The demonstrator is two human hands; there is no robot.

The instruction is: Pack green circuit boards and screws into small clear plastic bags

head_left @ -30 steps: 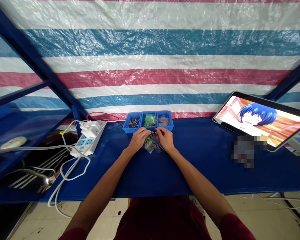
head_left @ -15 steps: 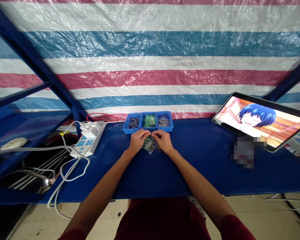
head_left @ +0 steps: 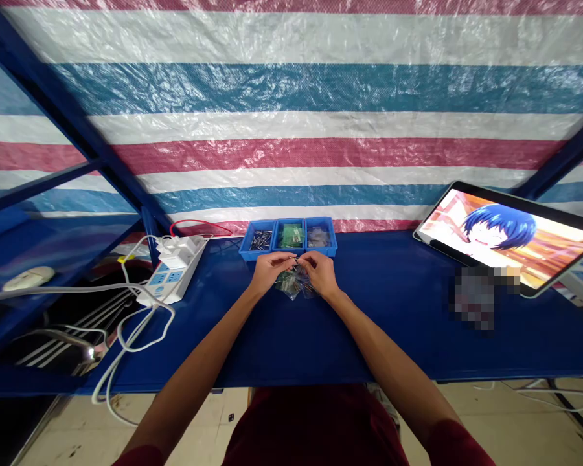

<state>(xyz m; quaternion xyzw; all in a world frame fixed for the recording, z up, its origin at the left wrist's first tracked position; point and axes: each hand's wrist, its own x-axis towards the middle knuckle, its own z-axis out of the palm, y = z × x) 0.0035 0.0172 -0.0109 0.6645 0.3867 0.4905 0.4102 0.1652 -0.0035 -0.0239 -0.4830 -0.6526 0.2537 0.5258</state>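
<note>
My left hand (head_left: pixel 269 272) and my right hand (head_left: pixel 319 273) meet fingertip to fingertip over small clear plastic bags (head_left: pixel 291 286) on the blue table. Both hands are closed in a pinch. Whatever sits between the fingertips is too small to name. Just beyond the hands stand three joined blue bins. Short metal pins or screws fill the left bin (head_left: pixel 256 252), green packets lie in the middle bin (head_left: pixel 282 250), and clear bags or pieces are in the right bin (head_left: pixel 334 246).
A white power strip (head_left: pixel 187 278) with plugs and looping white cables (head_left: pixel 126 343) lies on the left. At the right leans a lit tablet screen (head_left: pixel 510 233), with a blurred-out item before it. A striped plastic sheet (head_left: pixel 291 152) hangs behind the table (head_left: pixel 296 349).
The fingertips have shifted very slightly, and both hands stay pinched together over the bags. The bins and the rest of the table look the same.
</note>
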